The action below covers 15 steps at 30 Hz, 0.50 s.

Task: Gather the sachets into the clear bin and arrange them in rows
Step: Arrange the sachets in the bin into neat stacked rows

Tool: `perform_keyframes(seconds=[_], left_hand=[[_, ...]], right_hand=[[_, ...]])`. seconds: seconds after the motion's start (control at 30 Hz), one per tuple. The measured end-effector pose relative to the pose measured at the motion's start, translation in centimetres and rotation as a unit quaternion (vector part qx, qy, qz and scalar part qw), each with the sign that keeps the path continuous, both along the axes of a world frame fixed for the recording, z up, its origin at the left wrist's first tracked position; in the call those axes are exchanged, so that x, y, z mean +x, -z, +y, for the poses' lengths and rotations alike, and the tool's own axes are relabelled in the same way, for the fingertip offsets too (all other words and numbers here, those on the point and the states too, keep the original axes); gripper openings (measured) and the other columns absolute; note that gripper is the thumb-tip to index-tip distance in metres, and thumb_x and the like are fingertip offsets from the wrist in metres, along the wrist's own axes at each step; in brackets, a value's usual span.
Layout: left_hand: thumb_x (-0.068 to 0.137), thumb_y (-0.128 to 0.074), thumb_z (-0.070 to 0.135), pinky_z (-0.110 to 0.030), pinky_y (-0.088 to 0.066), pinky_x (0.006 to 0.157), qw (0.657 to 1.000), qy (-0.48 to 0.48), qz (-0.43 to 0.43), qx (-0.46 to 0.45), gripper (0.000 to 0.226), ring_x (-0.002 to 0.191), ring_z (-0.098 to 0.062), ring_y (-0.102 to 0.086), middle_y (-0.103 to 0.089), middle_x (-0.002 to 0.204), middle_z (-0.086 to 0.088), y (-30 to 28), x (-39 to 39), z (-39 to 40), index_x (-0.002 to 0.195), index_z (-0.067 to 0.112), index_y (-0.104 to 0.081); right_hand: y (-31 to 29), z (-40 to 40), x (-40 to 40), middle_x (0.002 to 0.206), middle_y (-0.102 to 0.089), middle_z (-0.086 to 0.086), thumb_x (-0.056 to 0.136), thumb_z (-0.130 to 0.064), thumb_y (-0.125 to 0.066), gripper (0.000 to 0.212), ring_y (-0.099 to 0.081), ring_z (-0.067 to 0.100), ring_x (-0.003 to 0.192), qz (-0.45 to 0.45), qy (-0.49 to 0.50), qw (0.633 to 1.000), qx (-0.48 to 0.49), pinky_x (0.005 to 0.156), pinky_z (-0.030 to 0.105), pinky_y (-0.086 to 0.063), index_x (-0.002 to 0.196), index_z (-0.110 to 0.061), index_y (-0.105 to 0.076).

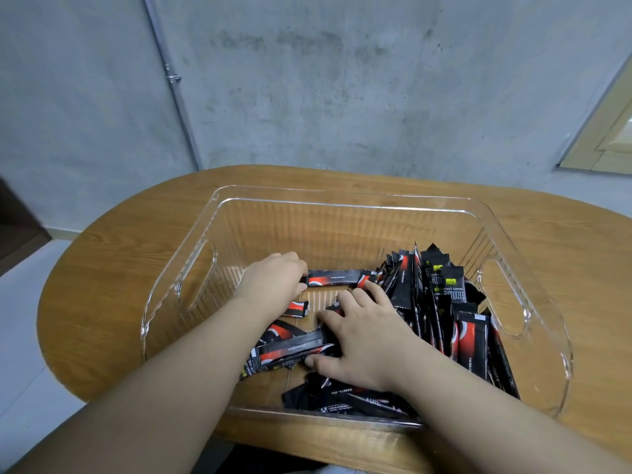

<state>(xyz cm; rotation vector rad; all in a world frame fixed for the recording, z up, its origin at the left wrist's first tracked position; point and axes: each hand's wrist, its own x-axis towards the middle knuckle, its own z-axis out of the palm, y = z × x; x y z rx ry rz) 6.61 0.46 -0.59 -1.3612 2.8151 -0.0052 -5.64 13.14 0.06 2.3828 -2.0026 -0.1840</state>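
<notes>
A clear plastic bin (345,203) with cut-out handles stands on the wooden table. Several black-and-red sachets lie in it, most of them piled and leaning against its right side (441,302). My left hand (273,278) is inside the bin and pinches the left end of one sachet (337,279) that lies crosswise near the middle. My right hand (362,340) rests spread over loose sachets at the bin's front, its fingers touching a sachet (290,348) lying flat. More sachets lie along the front wall (342,400).
The oval wooden table (113,278) stands against a grey concrete wall. The bin's left half shows bare floor (219,285). A metal pipe (171,83) runs down the wall at the left, and a pale frame (608,131) is at the right.
</notes>
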Motion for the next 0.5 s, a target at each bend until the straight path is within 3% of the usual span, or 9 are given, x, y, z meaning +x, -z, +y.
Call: perform_keyframes(seconds=[0.2, 0.3, 0.5], left_hand=[[0.094, -0.05, 0.022, -0.035, -0.052, 0.08, 0.997, -0.068, -0.023, -0.007, 0.024, 0.102, -0.021, -0.057, -0.061, 0.109, 0.003, -0.6, 0.9, 0.0, 0.113, 0.022, -0.065], [0.094, -0.055, 0.034, -0.037, -0.051, 0.082, 0.995, -0.092, -0.032, -0.002, 0.023, 0.102, -0.02, -0.055, -0.06, 0.105, 0.001, -1.1, 1.5, 0.0, 0.109, 0.022, -0.067], [0.087, -0.053, 0.053, -0.038, -0.041, 0.097, 0.996, -0.045, -0.026, 0.07, 0.055, 0.118, -0.021, -0.042, -0.05, 0.121, -0.001, -1.6, 1.5, 0.5, 0.134, 0.025, -0.052]], right_hand=[[-0.1, 0.2, -0.1, 0.121, -0.045, 0.005, 0.06, -0.075, 0.005, 0.104, -0.035, 0.026, 0.121, -0.001, 0.0, 1.0, 0.004, 0.116, 0.045, -0.001, 0.135, -0.024, -0.046], [-0.2, 0.2, -0.1, 0.121, -0.045, 0.005, 0.06, -0.074, 0.005, 0.104, -0.035, 0.026, 0.121, -0.003, 0.001, 1.0, 0.004, 0.116, 0.045, -0.001, 0.136, -0.023, -0.045], [0.0, 0.1, -0.2, 0.123, -0.045, 0.006, 0.061, -0.074, 0.004, 0.103, -0.035, 0.027, 0.122, -0.007, -0.001, 1.0, -0.002, 0.115, 0.046, -0.001, 0.132, -0.022, -0.048]])
